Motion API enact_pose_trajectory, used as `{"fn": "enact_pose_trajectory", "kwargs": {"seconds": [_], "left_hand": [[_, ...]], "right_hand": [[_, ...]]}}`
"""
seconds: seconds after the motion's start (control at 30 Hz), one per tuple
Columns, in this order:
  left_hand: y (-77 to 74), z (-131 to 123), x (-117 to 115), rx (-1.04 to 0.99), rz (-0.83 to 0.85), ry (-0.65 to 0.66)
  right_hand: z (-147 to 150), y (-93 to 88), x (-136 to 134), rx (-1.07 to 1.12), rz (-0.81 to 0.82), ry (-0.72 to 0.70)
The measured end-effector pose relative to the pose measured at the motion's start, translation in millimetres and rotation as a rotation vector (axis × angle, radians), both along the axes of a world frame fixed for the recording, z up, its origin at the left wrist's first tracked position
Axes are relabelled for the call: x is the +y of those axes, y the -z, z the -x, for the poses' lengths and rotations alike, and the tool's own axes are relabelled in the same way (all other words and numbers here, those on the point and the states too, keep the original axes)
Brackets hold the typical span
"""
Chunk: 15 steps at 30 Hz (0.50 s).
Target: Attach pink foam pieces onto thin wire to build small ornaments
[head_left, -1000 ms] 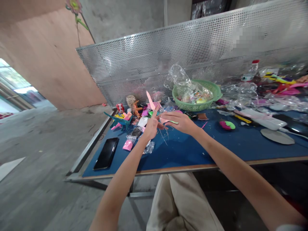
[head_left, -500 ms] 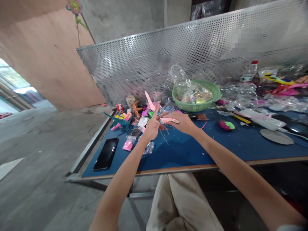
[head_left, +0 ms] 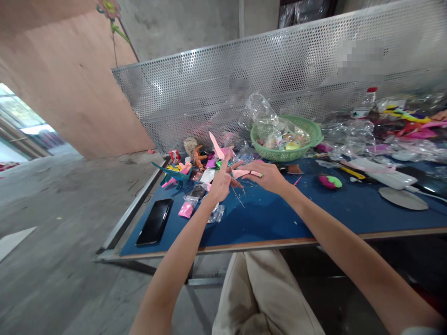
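Observation:
Over the blue tabletop, my left hand (head_left: 220, 185) is closed around a pink clay figure (head_left: 217, 146), its index finger pointing up along it. A thin, pointed pink part rises above that hand. My right hand (head_left: 268, 177) reaches in from the right, its fingers bent and closed on another pink strip (head_left: 247, 173) with a greenish tip. Whether the strip joins the figure is hidden by the fingers. Just left of my left hand lie small bags of clay, among them a pink bag (head_left: 186, 208). A teal clay dinosaur (head_left: 178, 176) stands farther left.
A black phone (head_left: 154, 221) lies near the table's left edge. Behind my hands stands a green basket (head_left: 316, 135) with plastic wrapping. To the right are a magenta and green clay lump (head_left: 330, 182), a yellow cutter (head_left: 350, 173) and a grey oval (head_left: 402, 198). A perforated metal panel (head_left: 195, 93) borders the back.
The fingers of my right hand have shifted slightly on the pink strip. My left hand keeps its hold, and the view has moved a little.

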State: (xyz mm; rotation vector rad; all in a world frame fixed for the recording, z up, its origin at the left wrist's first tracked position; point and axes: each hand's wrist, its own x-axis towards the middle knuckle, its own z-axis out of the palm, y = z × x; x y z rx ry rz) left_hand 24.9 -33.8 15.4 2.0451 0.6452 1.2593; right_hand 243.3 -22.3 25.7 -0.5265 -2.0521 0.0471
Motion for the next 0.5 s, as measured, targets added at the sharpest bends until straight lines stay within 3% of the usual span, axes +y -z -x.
{"fn": "enact_pose_trajectory", "kwargs": {"seconds": [0.5], "left_hand": [[6.2,3.7,5.6,0.075,-0.059,-0.044]], "right_hand": [[-3.0,-6.9,-0.2,-0.094,-0.019,-0.028]]}}
